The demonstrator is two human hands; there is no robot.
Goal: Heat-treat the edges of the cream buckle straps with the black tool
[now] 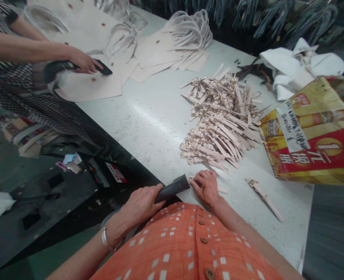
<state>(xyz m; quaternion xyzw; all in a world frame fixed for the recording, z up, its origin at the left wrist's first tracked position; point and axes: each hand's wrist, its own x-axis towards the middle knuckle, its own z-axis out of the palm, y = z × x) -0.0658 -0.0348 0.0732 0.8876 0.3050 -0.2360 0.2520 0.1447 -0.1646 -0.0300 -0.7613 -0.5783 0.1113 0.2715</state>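
Observation:
My left hand [143, 204] is wrapped round a black tube-shaped tool [174, 188] at the table's near edge; I cannot make out its exact kind. Its wide end points right, close to a small buckle strap [191, 179]. Pinched between the fingers of my right hand [206, 188], this pale strap shows its gold buckle on the left, while most of its length is hidden under the hand. Beyond my hands lies a big pile of similar pale buckle straps [218, 124]. One single strap [265, 199] rests apart, right of my right hand.
A yellow and red printed bag [315, 136] stands at the right, before crumpled white material [303, 66]. At the far left, a co-worker's hand [86, 61] holds a black tool over pale panels [102, 87]. Looped pale handles [192, 29] lie at the back.

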